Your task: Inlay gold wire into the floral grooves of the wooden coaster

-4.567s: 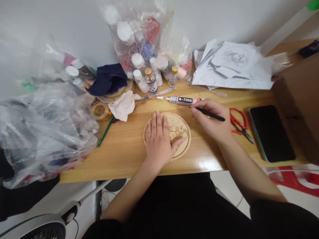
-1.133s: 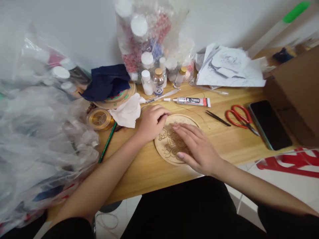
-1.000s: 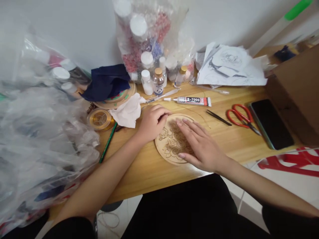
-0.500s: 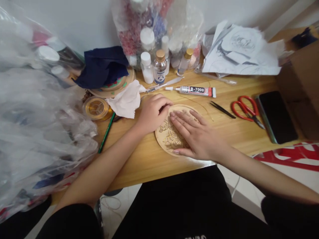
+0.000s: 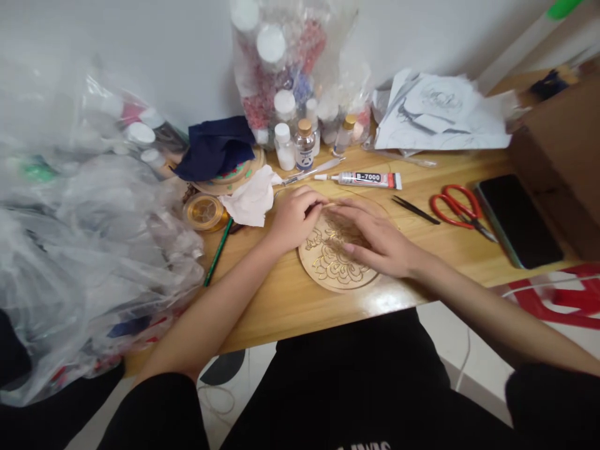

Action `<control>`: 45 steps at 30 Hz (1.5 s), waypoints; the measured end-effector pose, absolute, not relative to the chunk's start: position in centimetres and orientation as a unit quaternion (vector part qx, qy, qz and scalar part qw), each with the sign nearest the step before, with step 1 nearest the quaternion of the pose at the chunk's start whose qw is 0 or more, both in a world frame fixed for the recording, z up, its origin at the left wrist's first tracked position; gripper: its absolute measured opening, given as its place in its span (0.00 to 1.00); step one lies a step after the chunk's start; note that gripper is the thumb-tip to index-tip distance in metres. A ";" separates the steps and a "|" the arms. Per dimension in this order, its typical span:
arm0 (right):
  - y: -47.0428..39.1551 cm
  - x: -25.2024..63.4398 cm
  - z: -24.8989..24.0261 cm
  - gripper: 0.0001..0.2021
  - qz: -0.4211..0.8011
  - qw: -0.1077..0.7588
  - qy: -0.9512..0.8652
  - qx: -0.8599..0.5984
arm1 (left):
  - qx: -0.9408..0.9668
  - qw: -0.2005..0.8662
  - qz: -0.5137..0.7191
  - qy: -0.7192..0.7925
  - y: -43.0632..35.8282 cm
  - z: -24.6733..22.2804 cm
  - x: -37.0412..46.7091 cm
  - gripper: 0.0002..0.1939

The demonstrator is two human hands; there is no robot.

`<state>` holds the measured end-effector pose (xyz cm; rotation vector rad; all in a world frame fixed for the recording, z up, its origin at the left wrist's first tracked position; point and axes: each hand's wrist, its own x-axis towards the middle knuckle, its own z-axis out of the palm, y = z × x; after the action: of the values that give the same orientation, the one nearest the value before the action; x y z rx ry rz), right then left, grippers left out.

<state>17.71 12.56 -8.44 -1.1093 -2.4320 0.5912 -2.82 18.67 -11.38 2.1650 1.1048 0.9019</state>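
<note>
A round wooden board lies flat on the table, with a floral pattern outlined in gold wire. At its upper left edge, my left hand is closed, thumb and curled fingers holding the rim. My right hand reaches over the upper right of the board, fingers stretched out and thumb apart. Its fingertips are close to my left fingers, and the hand hides part of the pattern. Beyond the board lies a B-7000 glue tube. Black tweezers rest to the right.
Red-handled pliers and a phone lie at right, beside a cardboard box. At left are a gold wire spool, a green pencil, white tissue and plastic bags. Small bottles and papers stand behind.
My right hand has lifted off the lower part of the board and shifted up and right, showing more gold pattern. My left hand keeps its place at the rim. The camera view has turned slightly.
</note>
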 end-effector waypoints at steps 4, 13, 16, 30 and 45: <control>11.9 18.3 -8.3 0.30 0.167 0.218 -0.878 -0.393 | 0.809 0.264 0.330 0.409 18.8 -11.5 -2.8 0.09; 9.9 17.5 -9.3 0.43 0.119 0.077 -0.937 -0.320 | 0.814 0.263 0.329 0.401 18.7 -11.4 -2.9 0.09; 10.1 17.5 -9.5 0.42 0.112 0.086 -0.939 -0.314 | 0.819 0.252 0.331 0.395 18.7 -11.4 -2.9 0.09; 10.6 19.2 -8.4 0.26 0.276 0.303 -0.794 -0.448 | 0.821 0.248 0.314 0.408 18.7 -11.2 -3.0 0.08; 9.6 19.7 -10.4 0.44 0.116 0.132 -0.910 -0.375 | 0.818 0.252 0.345 0.385 18.6 -11.2 -2.9 0.08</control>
<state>19.70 9.62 -10.37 -1.0886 -2.6421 0.3363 -2.89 18.58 -11.19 2.2242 1.0458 0.9391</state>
